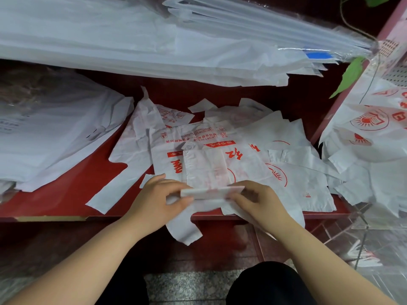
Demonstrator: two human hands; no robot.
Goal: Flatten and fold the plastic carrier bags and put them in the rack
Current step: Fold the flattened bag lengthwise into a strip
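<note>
The task was judged to be under way, with most of it left to do. One carrier bag (212, 193) was seen as a narrow folded strip, white with faint red print, and it was held just above the near edge of the red desk (66, 201). It was not yet in any rack.

The strip was stretched between the two hands and touched by both. Its left end was pinched by the left hand (160, 194), with the fingers curled over the top and the thumb at the front. Its right end was gripped in the same way by the right hand (257, 200). A loose white tail (187, 234) was draped over the desk edge just below the strip. Whether it belonged to the held bag could not be told.

Just behind the hands, a heap of unfolded bags (220, 146) was spread over the desk, creased and overlapping, with the red lettering plainly shown. These were judged to be waiting for flattening and folding.

At the right, well apart from the hands, more printed bags (374, 133) were piled loosely over what was taken to be a clear rack (365, 225). No finished folded bag could be made out there, so how many had been stored could not be told.

Plain white stacks were laid along the shelf above (132, 40) and at the left of the desk (55, 133)
</note>
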